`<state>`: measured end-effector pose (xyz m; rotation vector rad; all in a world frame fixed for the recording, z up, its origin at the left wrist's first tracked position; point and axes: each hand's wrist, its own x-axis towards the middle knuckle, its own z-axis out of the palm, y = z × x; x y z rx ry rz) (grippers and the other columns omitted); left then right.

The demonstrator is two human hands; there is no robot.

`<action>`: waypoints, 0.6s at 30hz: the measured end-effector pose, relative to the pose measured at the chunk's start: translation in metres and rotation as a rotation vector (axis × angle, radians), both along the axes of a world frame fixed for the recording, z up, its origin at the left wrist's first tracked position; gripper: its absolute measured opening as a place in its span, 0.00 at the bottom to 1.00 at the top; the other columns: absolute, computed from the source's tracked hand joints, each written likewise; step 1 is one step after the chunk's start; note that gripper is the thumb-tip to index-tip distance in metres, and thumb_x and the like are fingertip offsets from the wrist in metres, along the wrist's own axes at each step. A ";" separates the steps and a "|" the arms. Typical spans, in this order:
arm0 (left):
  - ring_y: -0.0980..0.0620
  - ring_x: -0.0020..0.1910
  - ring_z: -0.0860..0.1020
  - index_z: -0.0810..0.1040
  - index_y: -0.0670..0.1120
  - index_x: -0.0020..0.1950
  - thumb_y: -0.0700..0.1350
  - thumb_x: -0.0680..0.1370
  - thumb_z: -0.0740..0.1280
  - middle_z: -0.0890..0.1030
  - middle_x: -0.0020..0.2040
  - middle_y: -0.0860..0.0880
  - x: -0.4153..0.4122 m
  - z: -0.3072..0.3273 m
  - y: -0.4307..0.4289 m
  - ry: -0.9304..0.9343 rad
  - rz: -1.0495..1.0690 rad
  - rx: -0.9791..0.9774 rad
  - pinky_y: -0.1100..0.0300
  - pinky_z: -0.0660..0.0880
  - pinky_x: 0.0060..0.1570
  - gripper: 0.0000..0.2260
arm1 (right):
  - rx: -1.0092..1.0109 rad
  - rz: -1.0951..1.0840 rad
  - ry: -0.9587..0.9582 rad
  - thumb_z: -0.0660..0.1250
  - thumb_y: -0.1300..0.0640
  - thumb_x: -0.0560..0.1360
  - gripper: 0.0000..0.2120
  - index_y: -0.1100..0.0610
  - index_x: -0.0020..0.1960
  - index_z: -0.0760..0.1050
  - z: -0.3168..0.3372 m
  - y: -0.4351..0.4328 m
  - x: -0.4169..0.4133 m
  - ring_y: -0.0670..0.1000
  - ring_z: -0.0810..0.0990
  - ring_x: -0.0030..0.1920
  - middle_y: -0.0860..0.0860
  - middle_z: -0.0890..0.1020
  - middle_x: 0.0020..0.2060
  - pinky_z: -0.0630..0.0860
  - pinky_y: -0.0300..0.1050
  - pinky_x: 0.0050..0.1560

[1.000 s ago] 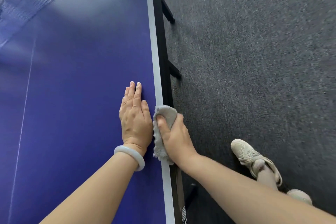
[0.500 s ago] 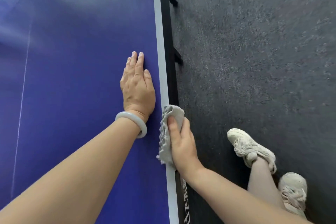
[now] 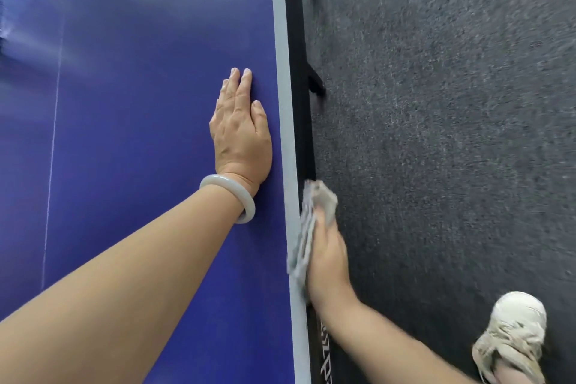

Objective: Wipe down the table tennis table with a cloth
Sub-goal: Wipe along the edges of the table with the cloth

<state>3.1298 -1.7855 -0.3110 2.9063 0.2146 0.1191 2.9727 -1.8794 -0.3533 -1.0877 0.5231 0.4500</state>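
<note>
Grey cloth (image 3: 311, 227) bunched against the side rim of the table (image 3: 140, 103), blurred | your right hand (image 3: 330, 262) grips it from outside that rim | your left hand (image 3: 241, 131) lies flat on the table's blue top, fingers straight and together, just inside its white border | pale bangle (image 3: 237, 196) on that wrist | beige shoe (image 3: 514, 340) on dark carpet (image 3: 452, 103) beside the table.

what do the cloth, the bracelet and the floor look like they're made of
Cloth: grey, soft, fuzzy, bunched in folds; probably microfibre or terry. Bracelet: pale, smooth, glossy rigid ring; perhaps jade or glass. Floor: dark grey, speckled, matte, grainy; likely low-pile carpet.
</note>
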 end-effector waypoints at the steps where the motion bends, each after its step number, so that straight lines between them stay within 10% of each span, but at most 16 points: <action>1: 0.55 0.78 0.53 0.59 0.50 0.79 0.44 0.84 0.52 0.57 0.80 0.53 -0.001 0.000 -0.001 0.002 -0.001 -0.002 0.58 0.49 0.75 0.21 | 0.005 0.012 0.019 0.50 0.36 0.79 0.13 0.30 0.59 0.69 0.005 -0.002 -0.023 0.26 0.73 0.58 0.21 0.76 0.52 0.65 0.20 0.56; 7: 0.56 0.78 0.53 0.59 0.51 0.79 0.45 0.85 0.51 0.57 0.80 0.54 -0.002 0.000 0.000 0.009 0.011 -0.020 0.59 0.48 0.74 0.21 | -0.188 0.052 0.003 0.52 0.47 0.83 0.09 0.41 0.59 0.68 0.015 -0.003 0.000 0.49 0.76 0.62 0.45 0.78 0.56 0.69 0.37 0.64; 9: 0.56 0.78 0.53 0.60 0.51 0.79 0.46 0.85 0.51 0.57 0.80 0.54 -0.002 0.000 0.000 0.010 0.011 -0.023 0.59 0.48 0.74 0.21 | -0.240 0.062 -0.073 0.55 0.42 0.81 0.21 0.55 0.67 0.67 0.018 0.000 0.025 0.53 0.73 0.66 0.54 0.75 0.63 0.67 0.45 0.68; 12: 0.56 0.78 0.53 0.60 0.51 0.79 0.46 0.85 0.51 0.57 0.80 0.54 -0.001 -0.001 0.000 0.009 0.015 -0.029 0.57 0.49 0.74 0.21 | -0.319 0.131 -0.119 0.62 0.36 0.75 0.35 0.57 0.73 0.63 0.020 0.001 0.013 0.53 0.70 0.67 0.54 0.72 0.65 0.66 0.50 0.69; 18: 0.52 0.78 0.57 0.64 0.46 0.77 0.44 0.85 0.53 0.62 0.78 0.49 -0.005 0.001 0.000 -0.031 -0.024 -0.090 0.59 0.51 0.76 0.20 | -0.272 0.195 -0.092 0.66 0.39 0.76 0.32 0.59 0.70 0.65 0.015 -0.005 0.002 0.55 0.73 0.64 0.55 0.72 0.63 0.70 0.54 0.67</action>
